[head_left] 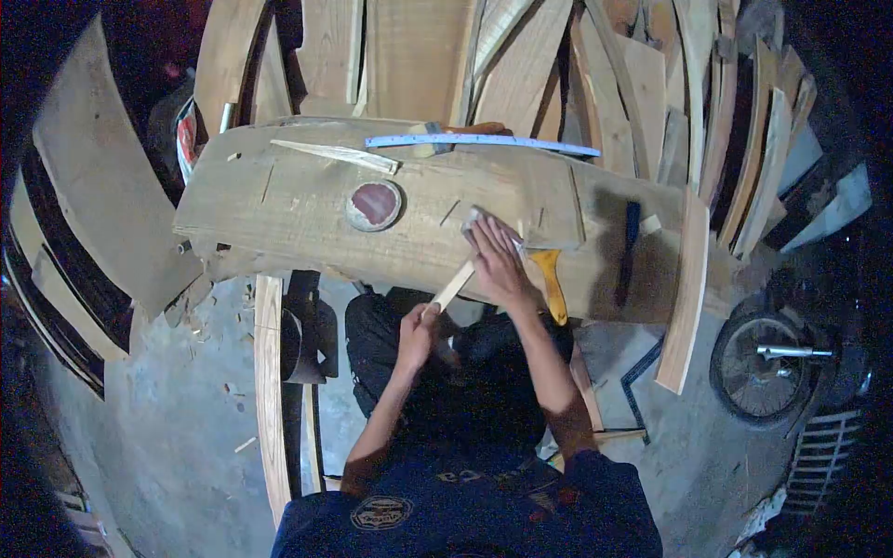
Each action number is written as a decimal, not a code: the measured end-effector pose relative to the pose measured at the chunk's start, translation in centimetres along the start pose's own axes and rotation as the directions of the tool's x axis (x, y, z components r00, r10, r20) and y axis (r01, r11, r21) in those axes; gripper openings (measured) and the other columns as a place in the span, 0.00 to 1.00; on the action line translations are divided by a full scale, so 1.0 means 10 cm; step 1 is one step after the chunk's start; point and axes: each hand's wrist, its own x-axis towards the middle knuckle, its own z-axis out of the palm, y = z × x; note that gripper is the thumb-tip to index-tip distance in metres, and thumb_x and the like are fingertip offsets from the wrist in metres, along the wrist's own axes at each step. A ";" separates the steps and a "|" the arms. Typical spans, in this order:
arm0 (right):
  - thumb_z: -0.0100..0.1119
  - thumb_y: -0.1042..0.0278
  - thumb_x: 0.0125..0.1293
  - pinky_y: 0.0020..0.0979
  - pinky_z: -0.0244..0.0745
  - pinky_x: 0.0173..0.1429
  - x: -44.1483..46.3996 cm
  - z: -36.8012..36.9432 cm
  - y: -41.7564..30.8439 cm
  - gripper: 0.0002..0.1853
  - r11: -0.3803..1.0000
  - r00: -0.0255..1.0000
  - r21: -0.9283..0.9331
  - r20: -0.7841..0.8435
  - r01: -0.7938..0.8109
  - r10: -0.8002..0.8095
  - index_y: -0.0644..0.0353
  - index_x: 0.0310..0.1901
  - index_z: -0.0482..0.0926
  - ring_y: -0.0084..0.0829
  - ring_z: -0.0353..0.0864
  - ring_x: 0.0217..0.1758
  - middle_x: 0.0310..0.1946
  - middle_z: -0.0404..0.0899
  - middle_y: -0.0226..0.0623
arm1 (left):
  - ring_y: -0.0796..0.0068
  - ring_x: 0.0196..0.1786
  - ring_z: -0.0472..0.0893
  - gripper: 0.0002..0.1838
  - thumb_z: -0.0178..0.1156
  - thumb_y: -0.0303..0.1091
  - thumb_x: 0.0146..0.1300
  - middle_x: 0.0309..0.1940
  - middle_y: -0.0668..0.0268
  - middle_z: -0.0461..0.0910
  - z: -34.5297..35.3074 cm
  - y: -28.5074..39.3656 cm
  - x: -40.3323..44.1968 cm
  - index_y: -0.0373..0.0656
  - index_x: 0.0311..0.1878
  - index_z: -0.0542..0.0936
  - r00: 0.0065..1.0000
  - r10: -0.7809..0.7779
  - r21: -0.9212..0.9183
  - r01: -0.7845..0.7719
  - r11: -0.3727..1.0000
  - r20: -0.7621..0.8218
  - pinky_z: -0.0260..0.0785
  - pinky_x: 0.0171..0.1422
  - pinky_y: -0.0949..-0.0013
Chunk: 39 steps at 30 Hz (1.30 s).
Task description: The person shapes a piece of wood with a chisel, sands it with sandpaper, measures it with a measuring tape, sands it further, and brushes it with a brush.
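My left hand is closed round the lower end of a narrow wooden strip, which slants up towards my right hand. My right hand lies over the strip's upper end, its fingers together on a pale flat piece whose kind I cannot make out. Both hands are at the near edge of a broad wooden board. Just right of my right hand is a tool with a yellow handle; its head is partly hidden. A round dish with a reddish-brown inside sits left of the hands.
A pale blue ruler, a brush and a pointed wood offcut lie along the board's far side. A dark narrow tool lies to the right. Planks lean behind; a wheel stands at right.
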 end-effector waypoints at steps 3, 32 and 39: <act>0.43 0.71 0.53 0.39 0.45 0.64 -0.31 -0.06 -0.31 0.21 0.955 0.929 0.146 0.235 0.258 -0.286 0.61 0.52 0.64 0.38 0.49 0.63 0.57 0.56 0.44 | 0.89 0.21 0.60 0.11 0.49 0.38 0.58 0.17 0.78 0.65 -0.03 -0.07 0.14 0.40 0.28 0.74 0.997 -0.078 -0.142 0.081 0.987 0.022 0.51 0.24 0.82; 0.32 0.62 0.63 0.36 0.35 0.66 0.08 0.15 -0.04 0.21 0.956 0.955 -0.188 0.233 0.227 -0.182 0.60 0.56 0.59 0.35 0.44 0.65 0.61 0.50 0.40 | 0.85 0.21 0.61 0.13 0.44 0.39 0.62 0.18 0.74 0.63 0.12 0.03 -0.14 0.39 0.28 0.68 0.999 -0.021 -0.055 0.023 0.998 0.043 0.57 0.26 0.78; 0.29 0.63 0.63 0.35 0.35 0.66 -0.58 -0.01 -0.56 0.22 0.953 0.923 0.302 0.360 0.020 -0.133 0.60 0.58 0.55 0.34 0.41 0.66 0.61 0.48 0.39 | 0.85 0.21 0.64 0.13 0.44 0.39 0.62 0.18 0.73 0.65 0.02 -0.23 -0.10 0.39 0.28 0.68 0.988 0.155 -0.126 -0.154 0.980 0.004 0.58 0.25 0.80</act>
